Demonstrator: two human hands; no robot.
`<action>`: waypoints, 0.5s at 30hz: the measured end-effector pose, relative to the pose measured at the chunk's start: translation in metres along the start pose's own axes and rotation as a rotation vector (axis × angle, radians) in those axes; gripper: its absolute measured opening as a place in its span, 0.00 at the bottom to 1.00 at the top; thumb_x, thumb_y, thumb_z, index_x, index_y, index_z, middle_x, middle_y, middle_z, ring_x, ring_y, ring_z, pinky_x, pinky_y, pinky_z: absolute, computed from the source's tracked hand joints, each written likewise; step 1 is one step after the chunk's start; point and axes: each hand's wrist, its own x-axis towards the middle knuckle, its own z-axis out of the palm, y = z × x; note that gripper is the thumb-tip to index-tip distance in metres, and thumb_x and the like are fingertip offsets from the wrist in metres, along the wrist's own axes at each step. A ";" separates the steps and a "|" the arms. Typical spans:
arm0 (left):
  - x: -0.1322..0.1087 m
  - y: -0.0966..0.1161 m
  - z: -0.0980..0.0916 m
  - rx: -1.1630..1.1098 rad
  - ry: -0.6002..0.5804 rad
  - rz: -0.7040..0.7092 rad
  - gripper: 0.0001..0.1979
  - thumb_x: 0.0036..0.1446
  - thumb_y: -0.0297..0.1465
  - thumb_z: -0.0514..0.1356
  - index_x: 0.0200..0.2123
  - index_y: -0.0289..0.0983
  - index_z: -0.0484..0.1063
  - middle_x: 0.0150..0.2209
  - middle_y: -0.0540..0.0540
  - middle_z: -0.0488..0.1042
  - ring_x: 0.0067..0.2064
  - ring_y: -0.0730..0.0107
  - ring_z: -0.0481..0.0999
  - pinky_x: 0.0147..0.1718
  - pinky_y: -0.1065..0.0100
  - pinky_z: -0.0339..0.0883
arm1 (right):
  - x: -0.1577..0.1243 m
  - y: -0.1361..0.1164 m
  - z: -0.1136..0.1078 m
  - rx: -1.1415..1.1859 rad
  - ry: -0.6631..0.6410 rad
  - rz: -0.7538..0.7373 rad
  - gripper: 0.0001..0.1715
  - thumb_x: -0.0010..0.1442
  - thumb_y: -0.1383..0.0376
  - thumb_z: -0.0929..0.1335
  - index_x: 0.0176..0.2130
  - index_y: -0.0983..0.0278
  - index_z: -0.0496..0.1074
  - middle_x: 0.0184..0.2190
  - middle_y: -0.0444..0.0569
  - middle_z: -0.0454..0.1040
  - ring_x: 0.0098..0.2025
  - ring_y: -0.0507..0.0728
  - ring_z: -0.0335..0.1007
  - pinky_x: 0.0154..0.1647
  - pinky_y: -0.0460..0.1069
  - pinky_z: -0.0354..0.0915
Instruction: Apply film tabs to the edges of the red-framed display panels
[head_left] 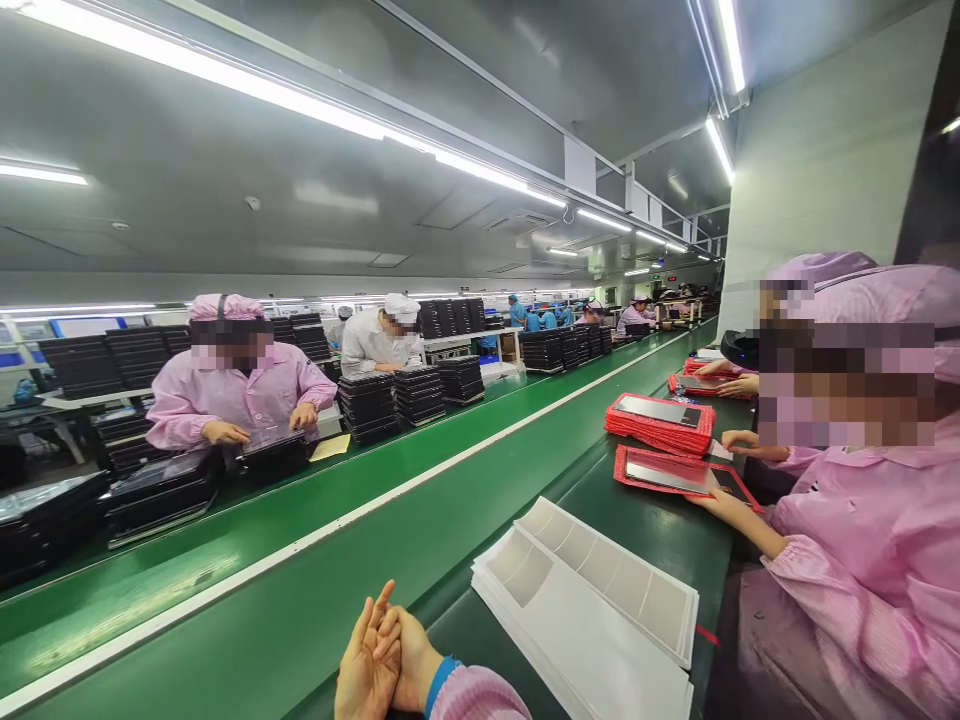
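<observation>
At the bottom centre of the frame, the left hand (367,665) shows its palm, fingers loosely extended, pressed against the right hand (414,652); how far the right fingers close cannot be told. Nearest, at lower right of centre, white sheets (581,635) lie stacked on the dark green counter (660,520): smooth, slightly fanned, with pale grey panels, some divided by thin white lines.
</observation>
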 end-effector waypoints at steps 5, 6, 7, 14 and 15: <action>0.001 0.001 -0.003 0.013 -0.010 0.011 0.18 0.63 0.27 0.41 0.51 0.33 0.63 0.20 0.54 0.61 0.13 0.88 0.59 0.11 0.85 0.55 | 0.002 0.001 -0.002 0.011 -0.011 0.002 0.17 0.47 0.64 0.58 0.12 0.61 0.51 0.09 0.39 0.48 0.14 0.48 0.51 0.21 0.43 0.58; 0.002 0.001 -0.004 0.014 -0.013 0.012 0.17 0.63 0.27 0.41 0.51 0.33 0.63 0.20 0.54 0.61 0.13 0.88 0.59 0.11 0.85 0.55 | 0.003 0.001 -0.002 0.012 -0.011 0.000 0.17 0.47 0.64 0.58 0.12 0.61 0.51 0.09 0.39 0.48 0.14 0.48 0.51 0.21 0.43 0.57; 0.002 0.001 -0.005 0.014 -0.019 0.010 0.17 0.63 0.27 0.41 0.51 0.33 0.63 0.21 0.54 0.61 0.14 0.87 0.59 0.11 0.85 0.55 | 0.004 0.001 -0.003 0.012 -0.010 -0.002 0.16 0.47 0.64 0.58 0.12 0.61 0.51 0.09 0.39 0.48 0.14 0.48 0.51 0.21 0.43 0.57; 0.005 0.000 -0.010 0.029 -0.005 0.041 0.17 0.63 0.25 0.42 0.50 0.34 0.63 0.25 0.52 0.66 0.14 0.87 0.60 0.11 0.84 0.56 | 0.004 0.003 -0.004 -0.007 -0.003 -0.001 0.17 0.47 0.65 0.58 0.12 0.62 0.50 0.08 0.39 0.49 0.13 0.48 0.51 0.21 0.43 0.57; 0.005 0.000 -0.010 0.031 -0.009 0.036 0.16 0.63 0.26 0.42 0.50 0.34 0.63 0.24 0.52 0.65 0.14 0.87 0.60 0.11 0.84 0.57 | 0.003 0.003 -0.003 -0.009 -0.004 -0.003 0.16 0.47 0.65 0.58 0.12 0.62 0.50 0.08 0.39 0.49 0.14 0.48 0.51 0.22 0.43 0.57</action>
